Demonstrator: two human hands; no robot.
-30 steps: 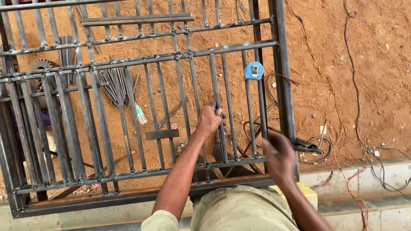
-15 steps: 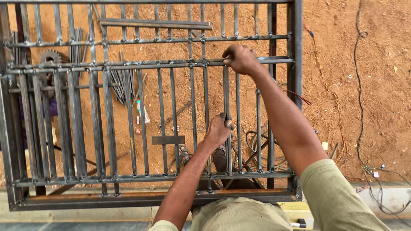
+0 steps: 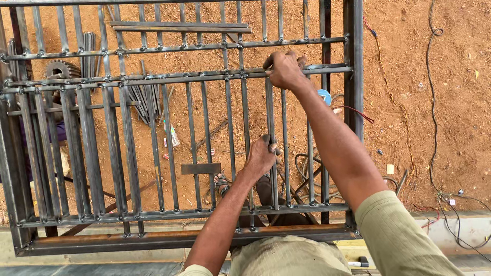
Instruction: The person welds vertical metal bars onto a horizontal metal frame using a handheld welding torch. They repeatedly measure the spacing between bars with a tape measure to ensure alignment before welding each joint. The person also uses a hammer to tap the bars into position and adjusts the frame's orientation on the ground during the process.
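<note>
While the welded steel gate [image 3: 128, 153] lies flat, a vertical bar [image 3: 271, 128] is gripped by the left hand [image 3: 261, 156] and a crossbar [image 3: 204, 76] by the right hand [image 3: 284, 69], apparently for steadying.

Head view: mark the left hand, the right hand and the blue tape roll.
left hand [image 3: 262, 156]: head view, knuckles around an upright bar.
right hand [image 3: 284, 69]: head view, back of hand on a crossbar.
blue tape roll [image 3: 324, 95]: head view, visible rim.

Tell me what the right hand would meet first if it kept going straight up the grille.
Likely the next horizontal rail above the one the right hand grips; the gap between looks free, though depth is unclear.
</note>
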